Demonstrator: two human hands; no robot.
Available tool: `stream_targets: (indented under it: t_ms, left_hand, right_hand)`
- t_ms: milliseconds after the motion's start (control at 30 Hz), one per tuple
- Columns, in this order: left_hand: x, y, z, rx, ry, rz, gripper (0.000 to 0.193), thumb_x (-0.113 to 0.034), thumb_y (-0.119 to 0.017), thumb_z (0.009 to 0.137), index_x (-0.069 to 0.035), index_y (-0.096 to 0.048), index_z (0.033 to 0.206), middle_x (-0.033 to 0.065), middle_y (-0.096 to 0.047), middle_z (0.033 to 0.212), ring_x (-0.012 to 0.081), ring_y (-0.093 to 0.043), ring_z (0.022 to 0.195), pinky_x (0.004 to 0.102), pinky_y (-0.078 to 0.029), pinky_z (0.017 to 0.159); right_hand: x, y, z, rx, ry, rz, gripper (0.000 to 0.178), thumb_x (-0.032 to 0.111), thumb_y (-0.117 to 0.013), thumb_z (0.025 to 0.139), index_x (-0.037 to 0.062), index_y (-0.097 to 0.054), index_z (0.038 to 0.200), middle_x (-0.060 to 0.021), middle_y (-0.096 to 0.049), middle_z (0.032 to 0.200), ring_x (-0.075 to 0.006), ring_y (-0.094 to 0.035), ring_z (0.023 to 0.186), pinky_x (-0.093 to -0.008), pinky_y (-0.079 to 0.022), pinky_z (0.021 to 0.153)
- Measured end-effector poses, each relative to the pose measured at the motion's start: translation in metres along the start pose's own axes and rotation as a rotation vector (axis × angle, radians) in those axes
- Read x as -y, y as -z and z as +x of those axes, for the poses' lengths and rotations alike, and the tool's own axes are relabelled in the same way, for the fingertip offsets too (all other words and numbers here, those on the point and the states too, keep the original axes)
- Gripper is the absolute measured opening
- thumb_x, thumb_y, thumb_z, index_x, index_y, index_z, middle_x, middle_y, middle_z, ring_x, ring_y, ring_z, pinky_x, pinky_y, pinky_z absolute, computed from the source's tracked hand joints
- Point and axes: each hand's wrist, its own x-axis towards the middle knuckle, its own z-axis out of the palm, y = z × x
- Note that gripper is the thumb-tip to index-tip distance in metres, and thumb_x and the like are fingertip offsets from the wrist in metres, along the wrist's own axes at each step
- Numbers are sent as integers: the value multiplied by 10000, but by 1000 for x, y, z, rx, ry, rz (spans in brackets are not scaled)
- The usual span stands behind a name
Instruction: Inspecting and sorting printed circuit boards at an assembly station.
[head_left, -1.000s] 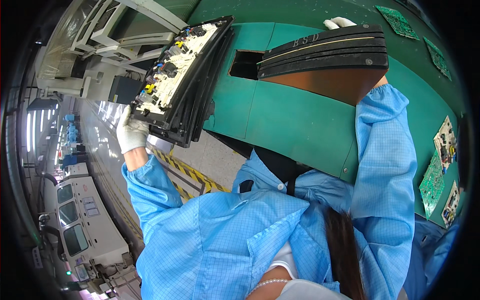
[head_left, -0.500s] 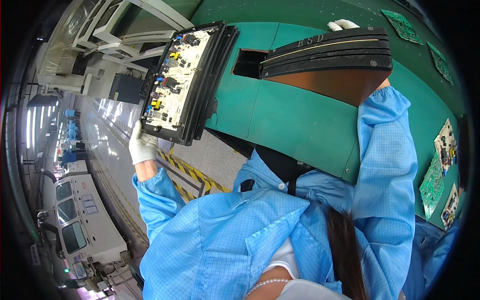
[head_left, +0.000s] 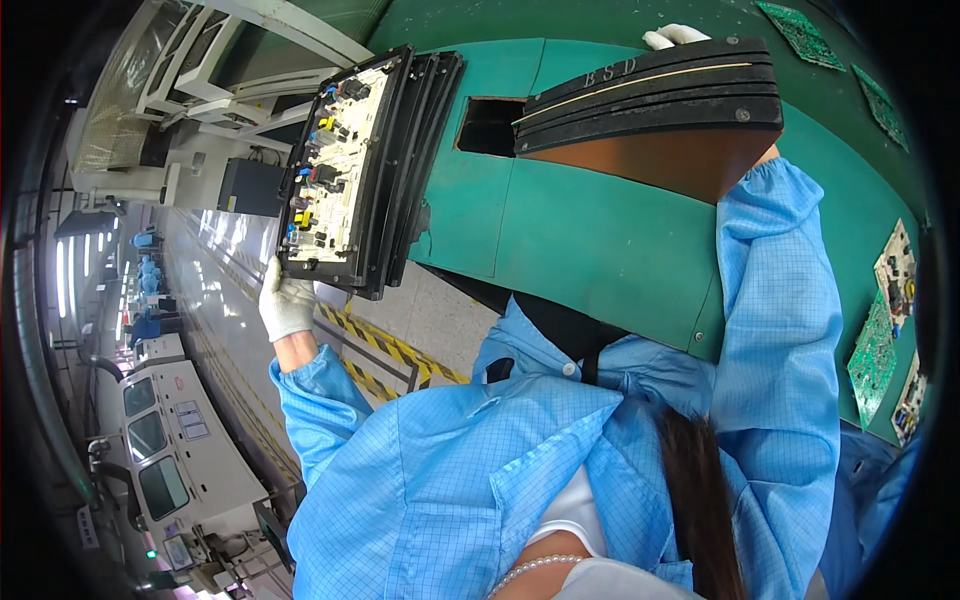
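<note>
My left hand point(head_left: 287, 303), in a white glove, grips the near left corner of a black carrier frame point(head_left: 372, 190). A cream circuit board point(head_left: 335, 165) sits in that frame, with yellow, blue and black components on it. More black frames point(head_left: 428, 150) lie fanned out beneath it on the table's left end. My right hand point(head_left: 675, 37), also gloved, is wrapped round a stack of black frames point(head_left: 650, 100) tilted up on edge, with a brown face towards me. White fingers show over its far edge; the palm is hidden behind the stack.
The green table point(head_left: 600, 230) has a rectangular cut-out point(head_left: 490, 127) between the stacks. Green circuit boards point(head_left: 802, 36) lie at the far right, and more boards point(head_left: 873, 360) at the right edge. Yellow-black floor tape point(head_left: 385, 350) and a white machine point(head_left: 165, 440) are at left.
The frames at left have shifted slightly left and fanned further apart, with my left hand still on the corner. The stack in my right hand has barely moved.
</note>
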Motion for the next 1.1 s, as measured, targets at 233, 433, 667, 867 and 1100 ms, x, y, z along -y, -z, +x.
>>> stream_targets:
  t_ms: [233,433,667,867,1100]
  left_hand:
    - [-2,7,3,51,59,-30,297,-130,-529,1002,66,-562,1223,201,-634,1234,315,-622,1144,460,-499,1020]
    - [-5,5,2,66,79,16,308,-131,-534,999,68,-554,1234,201,-622,1257,316,-616,1154,460,-490,1031]
    - [-15,-1,0,-69,101,281,342,-182,-602,970,46,-580,1224,180,-679,1158,274,-684,1001,388,-558,901]
    - [-10,-18,0,-265,-1133,1621,471,-339,-669,934,25,-621,1230,77,-617,701,119,-523,531,270,-430,502]
    - [52,-51,-5,-129,-187,190,415,-308,-519,1006,-26,-526,1311,140,-645,1149,254,-678,992,397,-592,793]
  right_hand:
    - [1,1,-3,-11,11,16,309,92,-488,951,39,-564,1246,-133,-570,1217,-258,-565,1124,-372,-472,1005]
    - [2,-1,-3,-32,45,17,299,87,-478,954,32,-568,1234,-133,-570,1209,-254,-562,1127,-372,-468,1012]
    - [13,16,-3,172,32,-477,282,80,-451,979,11,-557,1231,-128,-568,1207,-238,-554,1137,-367,-462,1021]
    - [15,-14,14,-130,114,256,290,107,-418,1015,10,-532,1263,-131,-551,1255,-235,-535,1168,-376,-445,1044]
    - [10,-45,6,-190,169,2576,301,264,-422,1038,97,-588,1226,-142,-531,1310,-294,-475,1221,-484,-346,1121]
